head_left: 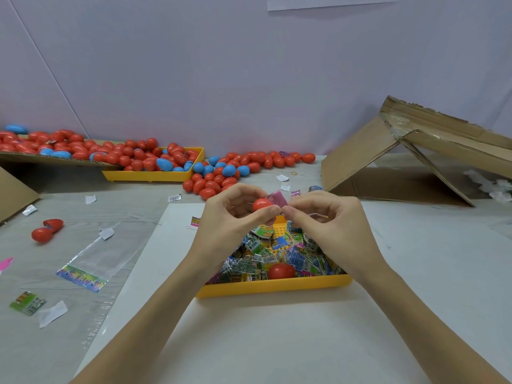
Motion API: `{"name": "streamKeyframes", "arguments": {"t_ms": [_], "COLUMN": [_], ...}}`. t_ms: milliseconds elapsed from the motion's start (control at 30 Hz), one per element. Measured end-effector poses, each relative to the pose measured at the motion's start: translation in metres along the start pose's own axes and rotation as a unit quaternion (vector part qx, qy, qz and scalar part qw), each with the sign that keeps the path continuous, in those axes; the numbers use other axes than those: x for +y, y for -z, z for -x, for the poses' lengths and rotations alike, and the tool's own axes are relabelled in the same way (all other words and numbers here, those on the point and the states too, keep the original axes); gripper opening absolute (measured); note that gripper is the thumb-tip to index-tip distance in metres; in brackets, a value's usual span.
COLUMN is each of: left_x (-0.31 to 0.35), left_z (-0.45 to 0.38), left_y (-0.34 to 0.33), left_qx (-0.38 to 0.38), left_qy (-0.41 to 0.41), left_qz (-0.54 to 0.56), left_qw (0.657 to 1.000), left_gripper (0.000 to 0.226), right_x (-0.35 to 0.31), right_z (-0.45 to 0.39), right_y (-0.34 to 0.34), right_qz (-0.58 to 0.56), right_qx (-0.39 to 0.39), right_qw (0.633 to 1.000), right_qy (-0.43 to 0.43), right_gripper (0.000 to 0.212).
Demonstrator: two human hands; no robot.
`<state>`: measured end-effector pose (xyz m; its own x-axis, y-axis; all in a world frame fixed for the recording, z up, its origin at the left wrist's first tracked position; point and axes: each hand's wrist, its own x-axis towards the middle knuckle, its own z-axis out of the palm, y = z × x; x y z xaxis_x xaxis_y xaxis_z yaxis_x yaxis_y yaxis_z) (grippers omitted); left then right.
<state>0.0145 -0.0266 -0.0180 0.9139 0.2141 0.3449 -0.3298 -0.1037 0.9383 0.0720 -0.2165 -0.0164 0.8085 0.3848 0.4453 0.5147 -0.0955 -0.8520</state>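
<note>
My left hand [232, 217] grips a red plastic egg half [261, 204] above the near yellow tray [274, 286]. My right hand [327, 217] pinches a small pink packet [278, 199] right against that egg half. The tray below holds several colourful small packets [257, 261] and another red egg half [281, 271]. Both hands meet at the centre, fingertips almost touching.
Red and blue eggs [235, 167] pile along the back, some in a second yellow tray [155, 176] and on cardboard [41, 159]. An open red egg [47, 230] lies left. A clear bag [91, 261] and loose packets lie left. A cardboard box [401, 162] stands right.
</note>
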Motion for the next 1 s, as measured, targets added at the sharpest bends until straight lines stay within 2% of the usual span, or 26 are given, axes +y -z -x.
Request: {"name": "streamKeyframes", "arguments": {"t_ms": [200, 333, 467, 600, 833, 1000], "left_x": [0.001, 0.002, 0.002, 0.004, 0.002, 0.002], "left_z": [0.004, 0.004, 0.006, 0.006, 0.003, 0.003], "left_y": [-0.005, -0.004, -0.005, -0.002, 0.001, 0.001], "left_qx": [0.023, 0.019, 0.01, -0.003, 0.005, 0.008], "left_qy": [-0.045, -0.075, -0.131, -0.171, -0.185, -0.202], "left_qz": [-0.021, -0.064, -0.115, -0.142, -0.165, -0.18], "left_qw": [0.999, 0.995, 0.985, 0.975, 0.969, 0.963], "left_gripper": [0.033, 0.033, 0.033, 0.039, 0.043, 0.044], "right_x": [0.002, 0.003, 0.0, -0.004, -0.009, -0.008], "right_z": [0.002, 0.002, 0.002, 0.001, 0.002, 0.001], "right_y": [-0.005, -0.006, -0.009, -0.007, -0.004, -0.004], "right_qz": [-0.102, -0.203, -0.248, -0.221, -0.188, -0.169], "right_qx": [-0.005, -0.041, -0.035, -0.037, -0.04, -0.044], "right_qw": [0.993, 0.969, 0.953, 0.963, 0.976, 0.979], "right_qy": [-0.065, -0.136, -0.17, -0.149, -0.102, -0.11], "right_gripper": [0.022, 0.031, 0.042, 0.05, 0.021, 0.024]}}
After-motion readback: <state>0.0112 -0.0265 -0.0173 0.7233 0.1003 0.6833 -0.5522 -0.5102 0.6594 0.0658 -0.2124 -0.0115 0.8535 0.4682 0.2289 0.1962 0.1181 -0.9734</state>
